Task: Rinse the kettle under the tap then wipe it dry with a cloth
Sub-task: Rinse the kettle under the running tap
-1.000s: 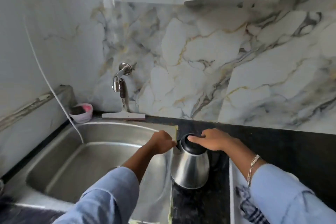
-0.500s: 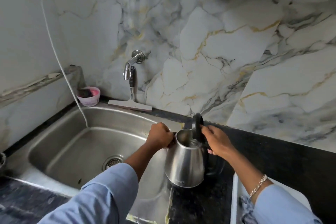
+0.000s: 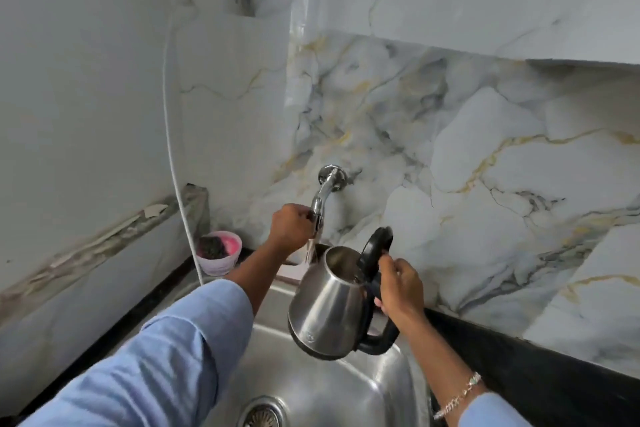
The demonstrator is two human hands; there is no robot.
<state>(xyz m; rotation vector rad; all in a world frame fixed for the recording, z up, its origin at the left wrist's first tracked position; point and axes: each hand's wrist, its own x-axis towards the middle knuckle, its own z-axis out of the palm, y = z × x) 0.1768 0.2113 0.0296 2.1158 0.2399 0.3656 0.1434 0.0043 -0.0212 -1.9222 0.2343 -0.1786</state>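
My right hand (image 3: pixel 401 288) is wrapped closed around the black plastic handle of a polished stainless-steel electric kettle (image 3: pixel 329 308), holding it in the air above a stainless-steel sink (image 3: pixel 346 392). The kettle tilts with its spout toward a chrome wall-mounted tap (image 3: pixel 323 192), and its round black lid (image 3: pixel 375 246) stands hinged open. A small emblem sits low on the kettle's body, too blurred to read. My left hand (image 3: pixel 291 227) is closed around the lower end of the tap, just above the kettle's spout. A thin stream of water (image 3: pixel 310 250) falls beside the spout. Left of the tap, a small pink bowl (image 3: pixel 218 253) holding a dark scrubber rests in the corner. A white cord (image 3: pixel 171 135) hangs down the marble-patterned wall (image 3: pixel 485 156). Both my sleeves are light blue, and a chain bracelet (image 3: pixel 457 399) circles my right wrist.
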